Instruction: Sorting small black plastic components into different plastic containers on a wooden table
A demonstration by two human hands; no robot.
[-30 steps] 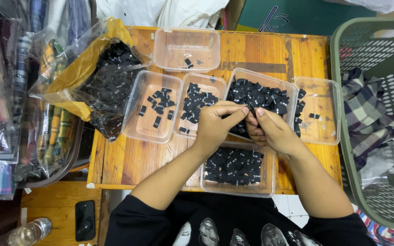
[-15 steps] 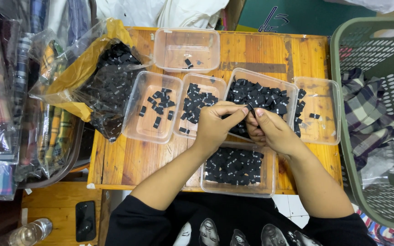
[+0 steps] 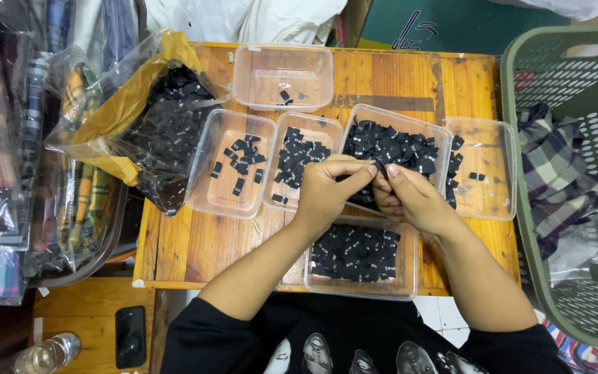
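My left hand [image 3: 327, 187] and my right hand [image 3: 410, 197] meet fingertip to fingertip over a clear plastic tub [image 3: 396, 149] full of small black labels. Both pinch a small black label [image 3: 380, 168] between thumbs and forefingers. Just below my hands lies another clear tub [image 3: 361, 256] holding a layer of the same black labels. To the left stand two tubs, one [image 3: 306, 163] half filled and one [image 3: 233, 163] with only several labels.
A clear bag [image 3: 153, 118] with yellow lining spills black labels at the table's left. A nearly bare tub [image 3: 284, 76] sits at the back, another [image 3: 486, 173] at the right. A green laundry basket [image 3: 576, 187] with plaid cloth stands right. A phone [image 3: 130, 336] and bottle [image 3: 43, 354] lie lower left.
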